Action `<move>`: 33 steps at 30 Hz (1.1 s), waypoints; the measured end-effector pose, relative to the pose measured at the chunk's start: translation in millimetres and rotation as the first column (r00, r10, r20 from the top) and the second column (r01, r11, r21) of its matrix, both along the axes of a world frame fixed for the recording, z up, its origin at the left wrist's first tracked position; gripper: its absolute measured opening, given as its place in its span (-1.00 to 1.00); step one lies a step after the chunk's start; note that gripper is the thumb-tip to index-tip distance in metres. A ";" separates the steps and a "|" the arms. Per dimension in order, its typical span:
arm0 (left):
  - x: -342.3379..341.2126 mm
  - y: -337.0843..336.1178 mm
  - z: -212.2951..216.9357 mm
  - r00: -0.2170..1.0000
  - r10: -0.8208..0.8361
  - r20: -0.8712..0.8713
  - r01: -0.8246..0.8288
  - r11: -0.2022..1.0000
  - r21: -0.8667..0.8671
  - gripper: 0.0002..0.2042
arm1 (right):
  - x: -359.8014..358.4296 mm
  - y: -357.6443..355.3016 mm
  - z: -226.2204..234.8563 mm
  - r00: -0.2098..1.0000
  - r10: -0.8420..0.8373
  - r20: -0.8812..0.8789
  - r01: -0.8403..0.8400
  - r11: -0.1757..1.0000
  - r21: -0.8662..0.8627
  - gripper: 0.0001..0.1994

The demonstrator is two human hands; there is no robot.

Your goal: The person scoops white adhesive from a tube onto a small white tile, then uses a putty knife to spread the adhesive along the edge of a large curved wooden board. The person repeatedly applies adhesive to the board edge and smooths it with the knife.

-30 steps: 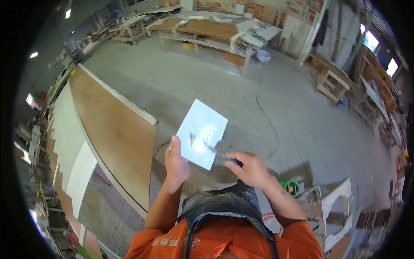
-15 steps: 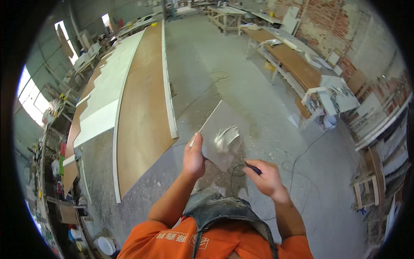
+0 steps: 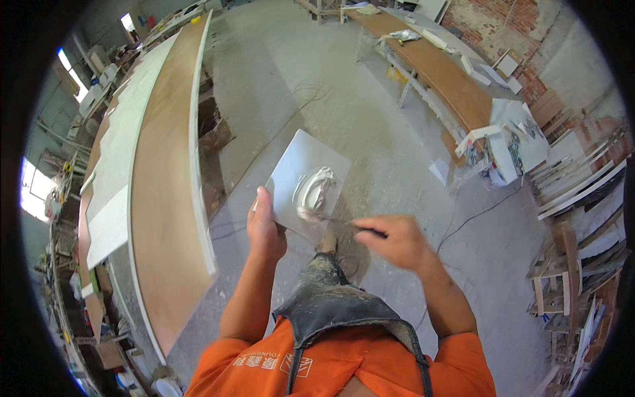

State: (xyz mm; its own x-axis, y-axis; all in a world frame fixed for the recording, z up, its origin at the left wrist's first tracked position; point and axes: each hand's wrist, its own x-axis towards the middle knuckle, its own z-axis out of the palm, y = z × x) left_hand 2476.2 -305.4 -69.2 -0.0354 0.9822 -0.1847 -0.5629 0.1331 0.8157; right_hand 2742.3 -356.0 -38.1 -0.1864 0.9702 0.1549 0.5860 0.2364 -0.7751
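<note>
Grip: your left hand (image 3: 264,228) pinches the flat board (image 3: 305,180) at its near corner; your right hand (image 3: 391,239) is clenched round a putty knife (image 3: 344,223).
Putty (image 3: 315,188): soft, sticky; heaped mid-board, beyond your thumb.
Board: looks stiff, light; support it from beneath.

The right hand (image 3: 395,241) hides most of the putty knife (image 3: 344,223).

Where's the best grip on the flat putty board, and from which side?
Near-left corner, from the person's left, as the left hand does: the putty board is a thin flat sheet, its putty mound sits centre-right, and the right hand works the knife from the right.
</note>
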 end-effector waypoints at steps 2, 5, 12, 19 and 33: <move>9.4 49.6 -4.2 1.000 -0.026 0.013 0.026 1.000 -0.003 -0.44 | 19.4 61.8 9.5 0.995 -0.096 -0.020 0.094 0.991 -0.092 -0.70; 33.5 127.8 4.0 0.998 -0.058 0.038 0.056 0.998 0.042 -0.45 | -3.4 120.9 9.0 0.994 -0.101 0.033 0.091 0.971 0.223 -0.73; 48.2 262.9 21.9 0.998 -0.001 0.056 -0.002 0.999 0.048 -0.44 | 21.5 262.8 26.3 0.996 -0.061 -0.066 0.067 0.993 0.096 -0.74; 51.1 365.3 4.7 0.987 0.163 0.005 -0.163 0.986 0.040 -0.42 | 43.9 420.0 3.5 0.997 0.077 -0.031 -0.074 0.995 0.073 -0.72; 97.0 576.4 14.6 0.835 0.549 0.051 -0.549 0.835 0.004 -0.47 | 71.9 739.5 9.0 0.908 0.416 -0.050 -0.411 0.907 0.091 -0.72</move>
